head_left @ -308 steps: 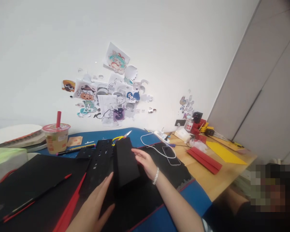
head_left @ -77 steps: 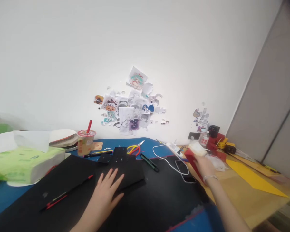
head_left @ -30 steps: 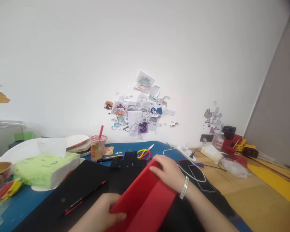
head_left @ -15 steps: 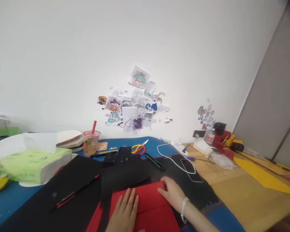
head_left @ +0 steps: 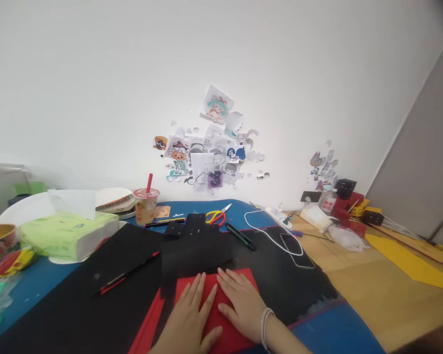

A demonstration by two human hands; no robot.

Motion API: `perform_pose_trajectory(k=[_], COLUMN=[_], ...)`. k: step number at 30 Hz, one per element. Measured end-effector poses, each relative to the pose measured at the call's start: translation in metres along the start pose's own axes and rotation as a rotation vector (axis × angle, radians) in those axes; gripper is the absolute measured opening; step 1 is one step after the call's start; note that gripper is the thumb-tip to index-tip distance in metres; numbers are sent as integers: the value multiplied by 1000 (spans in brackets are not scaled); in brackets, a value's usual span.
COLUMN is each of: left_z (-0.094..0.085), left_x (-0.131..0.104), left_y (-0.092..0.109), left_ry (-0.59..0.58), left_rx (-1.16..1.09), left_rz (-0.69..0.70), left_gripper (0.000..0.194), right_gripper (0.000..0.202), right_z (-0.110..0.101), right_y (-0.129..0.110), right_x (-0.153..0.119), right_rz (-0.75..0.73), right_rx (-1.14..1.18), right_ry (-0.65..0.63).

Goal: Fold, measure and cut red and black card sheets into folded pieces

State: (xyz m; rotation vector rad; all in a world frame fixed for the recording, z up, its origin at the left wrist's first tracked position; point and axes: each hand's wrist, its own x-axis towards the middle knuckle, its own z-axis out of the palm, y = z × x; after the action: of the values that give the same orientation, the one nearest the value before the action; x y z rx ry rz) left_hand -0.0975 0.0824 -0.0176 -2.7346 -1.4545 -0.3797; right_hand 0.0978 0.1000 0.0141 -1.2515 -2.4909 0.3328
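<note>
Where the folded, flat red paper piece (head_left: 245, 278) lies on the black cutting mat (head_left: 280, 275), the bare left hand (head_left: 192, 314) and braceleted right hand (head_left: 242, 305) rest on top, palms down, fingers spread.

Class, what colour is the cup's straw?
The straw is red, clearest in the head view.

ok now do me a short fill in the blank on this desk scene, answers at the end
The sheet under the left hand and right hand is coloured ____. The bracelet is worn on the ____ wrist. The tissue box is mostly light ____. The cable that crosses over the phone is ____.

Missing words: red; right; green; white.
</note>
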Motion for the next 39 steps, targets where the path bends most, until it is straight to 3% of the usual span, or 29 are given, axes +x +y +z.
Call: perform_pose_trajectory(k=[7,13,18,24,32,36,39], left_z=[-19,2,20,15,10,11,6], left_x=[-4,6,-1,-18,-21,-20,-10], left_y=[-15,-27,-11,13,25,25,28], left_ry=[36,180,380,499,448,362,268], left_rx=[58,190,372,535,645,602,525], left_rz=[-16,-28,92,284,144,86,7], left_gripper=[43,42,39,32,36,37,35], right_gripper=[51,61,59,57,54,45,44], right_z=[-4,-9,-5,1,4,4,3], right_y=[18,7,3,3,5,4,2], right_x=[-2,1,4,4,4,5,5], right_rz=[42,138,193,217,172,19,9], right_rx=[-85,-109,-101,-131,-170,-140,-112], right_ry=[-5,-106,-68,-55,-38,-78,-86])
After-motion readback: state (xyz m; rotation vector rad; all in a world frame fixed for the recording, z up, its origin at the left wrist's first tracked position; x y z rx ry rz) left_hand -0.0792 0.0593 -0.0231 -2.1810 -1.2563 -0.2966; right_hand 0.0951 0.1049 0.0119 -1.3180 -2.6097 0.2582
